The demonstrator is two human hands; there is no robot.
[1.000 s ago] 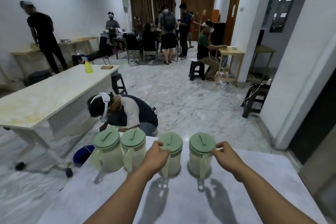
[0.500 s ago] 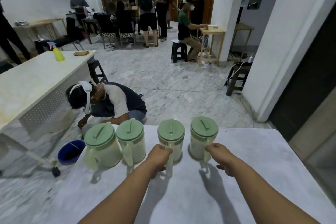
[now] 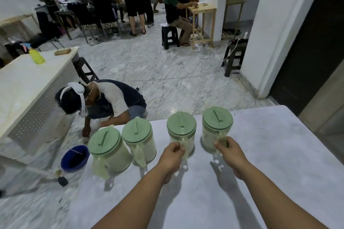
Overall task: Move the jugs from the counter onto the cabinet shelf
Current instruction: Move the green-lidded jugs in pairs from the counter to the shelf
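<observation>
Gripping handles: left hand [image 3: 172, 154] wrapped on third jug [image 3: 181, 132], right hand [image 3: 230, 152] on fourth jug [image 3: 216, 126]; both standing on counter [image 3: 279, 154].

Shared indoor workroom, marble floor [image 3: 149, 65], wooden work tables [image 3: 202, 8], several people (headsets on) [image 3: 76, 89]

Two bare forearms, hands [image 3: 172, 156] ungloved, no sleeves, no jewellery

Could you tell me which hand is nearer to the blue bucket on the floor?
Left. The left hand grips the third jug's handle, toward the blue bucket's side; the right hand, on the rightmost jug's handle, is farther away.
</observation>
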